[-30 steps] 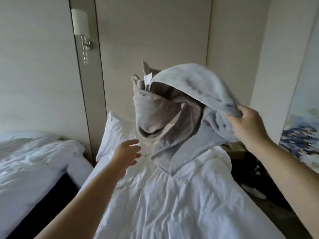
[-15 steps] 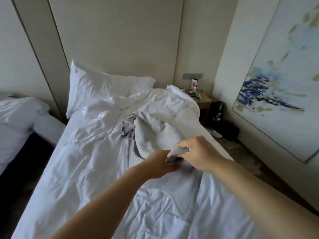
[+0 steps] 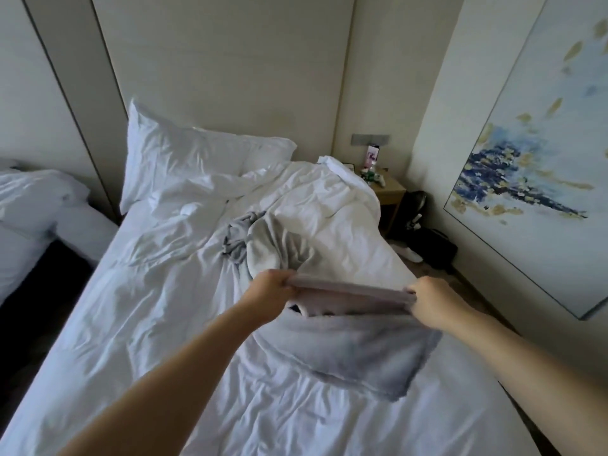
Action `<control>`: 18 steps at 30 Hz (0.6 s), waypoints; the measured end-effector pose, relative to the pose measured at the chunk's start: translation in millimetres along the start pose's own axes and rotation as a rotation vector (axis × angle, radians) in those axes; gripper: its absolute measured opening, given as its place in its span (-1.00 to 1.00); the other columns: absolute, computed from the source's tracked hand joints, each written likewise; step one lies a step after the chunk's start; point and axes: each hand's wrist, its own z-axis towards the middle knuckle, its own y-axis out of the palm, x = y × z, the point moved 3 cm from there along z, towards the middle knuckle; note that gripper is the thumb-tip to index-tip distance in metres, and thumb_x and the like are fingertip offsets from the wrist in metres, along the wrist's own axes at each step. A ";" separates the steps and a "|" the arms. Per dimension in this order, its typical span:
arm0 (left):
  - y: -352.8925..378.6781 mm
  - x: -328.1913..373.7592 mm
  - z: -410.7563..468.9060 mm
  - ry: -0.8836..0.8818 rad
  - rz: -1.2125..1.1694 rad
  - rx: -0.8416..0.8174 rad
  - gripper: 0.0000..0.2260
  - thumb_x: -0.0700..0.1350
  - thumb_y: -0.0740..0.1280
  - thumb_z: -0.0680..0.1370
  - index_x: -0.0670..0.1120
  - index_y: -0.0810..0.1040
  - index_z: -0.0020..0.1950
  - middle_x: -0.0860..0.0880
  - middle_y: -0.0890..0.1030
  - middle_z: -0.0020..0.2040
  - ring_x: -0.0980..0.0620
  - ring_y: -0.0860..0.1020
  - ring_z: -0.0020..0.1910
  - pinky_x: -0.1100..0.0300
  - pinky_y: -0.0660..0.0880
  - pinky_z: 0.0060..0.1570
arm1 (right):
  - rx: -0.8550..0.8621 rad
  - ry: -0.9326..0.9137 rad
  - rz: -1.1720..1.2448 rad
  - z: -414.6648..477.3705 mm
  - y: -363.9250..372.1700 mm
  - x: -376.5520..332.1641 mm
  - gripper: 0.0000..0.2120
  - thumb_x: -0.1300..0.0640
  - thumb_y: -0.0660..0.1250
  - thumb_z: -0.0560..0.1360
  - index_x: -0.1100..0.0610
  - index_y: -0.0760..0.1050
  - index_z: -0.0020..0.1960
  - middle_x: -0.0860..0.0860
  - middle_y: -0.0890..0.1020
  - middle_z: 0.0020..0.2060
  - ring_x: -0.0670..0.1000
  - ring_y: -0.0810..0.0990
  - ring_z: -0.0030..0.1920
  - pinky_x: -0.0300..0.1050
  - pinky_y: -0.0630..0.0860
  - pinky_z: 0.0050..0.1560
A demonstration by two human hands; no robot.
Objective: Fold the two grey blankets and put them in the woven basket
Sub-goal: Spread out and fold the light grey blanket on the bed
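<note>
I hold the grey blanket (image 3: 355,353) by one edge, pulled taut between my hands. That edge runs left to right across the bed, a little lower at its right end. Below it the cloth sags towards me and lies on the white duvet (image 3: 158,291), its loose corner pointing to the near right side of the bed.

My left hand (image 3: 273,287) is curled round the left end of the edge, and my right hand (image 3: 431,299) is clenched on the right end, the two well apart.

Just beyond my hands more grey cloth lies in a crumpled grey heap (image 3: 243,240) on the duvet, short of the pillow (image 3: 184,159). I cannot tell whether it is the second blanket or more of this one.
</note>
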 end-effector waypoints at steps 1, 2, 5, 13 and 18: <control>-14.1 15.9 4.5 0.033 -0.052 0.110 -0.72 -0.27 0.29 0.49 -0.02 0.50 -0.39 0.10 0.43 -0.43 0.07 0.40 -0.33 0.18 0.34 -0.29 | 0.052 -0.004 0.056 8.6 1.5 7.5 -0.86 0.20 0.33 0.49 0.09 0.51 -0.25 0.04 0.56 -0.32 0.07 0.55 -0.26 -0.10 0.45 -0.29; -27.2 32.0 9.1 0.067 -0.127 0.217 -0.73 -0.24 0.30 0.50 -0.02 0.53 -0.39 0.14 0.45 -0.45 0.10 0.42 -0.35 0.17 0.37 -0.28 | 0.120 -0.009 0.130 16.6 0.7 12.0 -0.79 0.18 0.32 0.50 0.07 0.47 -0.32 0.05 0.55 -0.35 0.09 0.56 -0.28 -0.09 0.44 -0.31; -55.4 73.3 22.5 0.157 -0.418 0.419 -0.82 -0.10 0.30 0.47 0.06 0.62 -0.30 0.18 0.59 -0.36 0.16 0.54 -0.26 0.20 0.50 -0.17 | 0.267 0.022 0.364 44.3 -7.8 14.3 -0.78 0.10 0.28 0.54 0.13 0.46 -0.26 0.06 0.55 -0.39 0.04 0.54 -0.35 -0.13 0.36 -0.38; -81.4 34.9 53.3 -0.390 -0.154 0.688 -0.70 0.01 0.13 0.59 -0.11 0.53 0.15 -0.22 0.55 0.14 -0.21 0.47 0.20 -0.04 0.42 0.15 | 0.230 -0.043 0.772 106.3 -70.4 -9.1 -0.79 0.11 0.37 0.43 0.14 0.42 -0.31 0.06 0.45 -0.42 0.04 0.44 -0.35 -0.11 0.25 -0.30; -2.2 14.6 50.8 -0.707 -1.255 -0.086 -0.50 0.04 0.15 0.47 -0.33 0.43 0.21 -0.36 0.57 0.00 -0.34 0.57 -0.06 -0.19 0.51 0.01 | -0.142 -0.479 0.517 80.9 -83.0 -70.8 -0.88 0.15 0.46 0.34 0.12 0.53 -0.19 -0.13 0.51 -0.39 -0.16 0.48 -0.35 -0.26 0.37 -0.33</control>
